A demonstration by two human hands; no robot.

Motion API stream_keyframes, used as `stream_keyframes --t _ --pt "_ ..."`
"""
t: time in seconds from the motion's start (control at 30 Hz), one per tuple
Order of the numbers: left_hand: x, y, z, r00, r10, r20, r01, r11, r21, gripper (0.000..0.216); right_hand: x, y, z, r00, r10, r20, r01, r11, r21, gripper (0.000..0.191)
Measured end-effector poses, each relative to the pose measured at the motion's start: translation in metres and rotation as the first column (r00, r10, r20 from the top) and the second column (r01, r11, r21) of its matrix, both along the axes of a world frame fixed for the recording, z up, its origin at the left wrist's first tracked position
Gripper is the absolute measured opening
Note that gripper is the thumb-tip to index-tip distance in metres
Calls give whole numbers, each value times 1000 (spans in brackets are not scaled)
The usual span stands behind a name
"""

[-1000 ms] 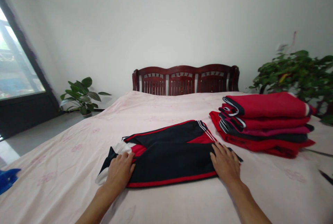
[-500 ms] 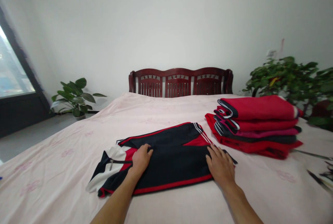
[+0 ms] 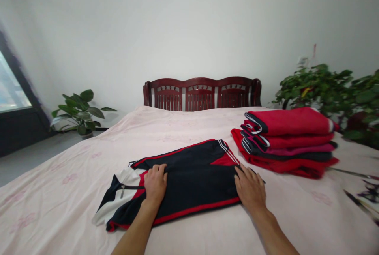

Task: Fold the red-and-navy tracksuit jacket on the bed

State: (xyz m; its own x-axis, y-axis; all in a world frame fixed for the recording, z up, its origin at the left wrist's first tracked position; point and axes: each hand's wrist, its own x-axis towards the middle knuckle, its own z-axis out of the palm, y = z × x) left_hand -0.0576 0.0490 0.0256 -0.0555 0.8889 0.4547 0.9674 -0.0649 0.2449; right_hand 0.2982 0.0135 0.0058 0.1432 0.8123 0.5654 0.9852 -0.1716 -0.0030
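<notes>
A navy jacket (image 3: 195, 184) with red piping, a white collar and a zipper lies folded on the bed, its collar end to the left. My left hand (image 3: 156, 184) rests on it near the collar, fingers slightly bent and pressed on the cloth. At the other end my right hand (image 3: 251, 188) lies with fingers stretched over the striped edge. Neither hand lifts the fabric. To the right stands a pile of folded red and dark clothes (image 3: 291, 140), apart from the jacket.
A pale pink sheet (image 3: 177, 124) covers the bed. Scissors and other thin tools (image 3: 359, 205) lie at the right edge. Beyond the bed stand a dark wooden bench back (image 3: 203, 93), a left potted plant (image 3: 79, 111) and a leafy plant (image 3: 322, 89) at the right.
My left hand has shifted slightly on the jacket and its fingers now lie closer together. The right hand stays in place on the cloth. The whole view has moved a little.
</notes>
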Motion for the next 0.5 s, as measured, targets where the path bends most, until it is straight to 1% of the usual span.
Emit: stream_keyframes --t 0.03,0.1,0.13,0.17,0.2,0.23,0.33,0.5 --pt "1 -2 -1 998 -68 -18 69 994 86 31 0 0 0 1000 1 1 -1 1000 1 41" --pt "1 -3 -7 968 -245 -58 252 944 215 34 0 0 0 1000 2 -1 -2 1000 7 41" --pt "2 -3 -10 944 -321 -75 330 915 231 35 -1 0 0 1000 2 -3 -1 1000 8 41" --pt "2 -3 -14 925 -370 -91 381 898 219 35 -1 0 0 1000 0 -7 0 1000 6 41" --pt "3 -3 -17 913 -392 -110 407 895 185 35 -1 0 1 1000 -2 -13 2 1000 2 41" --pt "4 -2 -21 910 -394 -133 410 902 136 35 -1 -1 1 1000 -2 -19 2 1000 -5 42" --pt "6 -1 -27 913 -351 -210 360 933 6 41 2 0 3 999 7 -44 -8 1000 -26 42" --pt "9 -6 -26 919 -302 -255 295 953 -63 48 13 2 4 988 14 -155 -26 997 -76 42"
